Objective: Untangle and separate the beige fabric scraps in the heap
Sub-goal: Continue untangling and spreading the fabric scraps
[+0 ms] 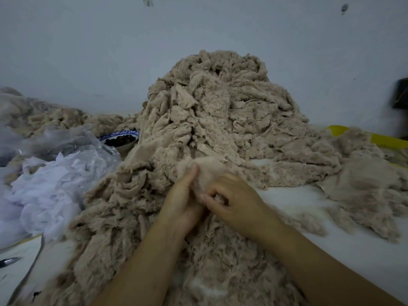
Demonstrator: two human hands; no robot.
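Faces a tall heap of beige fluffy fabric scraps [216, 107], piled on a white tabletop [331, 239] against a pale grey-blue wall [88, 51] and spilling forward to the near edge; works with both hands close together on the heap's near slope, joined through one pale beige fuzzy scrap [206, 168] raised a little off the pile. With the left hand [181, 206], pinches that scrap from its left side, fingers reaching up along it and thumb pressed to its face; with the right hand [234, 199], grips the scrap's lower right part, fingers curled inward, tufts of fibre showing between them. Cannot tell, through the motion blur, where this scrap ends and the pile beneath begins; rests both forearms low over the near part of the heap.

To the right, well apart from the hands, shows a flatter spread of beige scraps [364, 191] lying on the tabletop, and behind it a flat yellow object [384, 140], partly covered. To the left, shows crumpled thin white fabric [44, 191] with a clear plastic bag [92, 149] over its far side; just beside the heap's left flank, a blue-and-white patterned bowl [120, 140] holding small dark pieces. At the lower left edge, shows a dark pen [8, 261]; at the far right edge, a dark blurred object [400, 93], too smeared to name.
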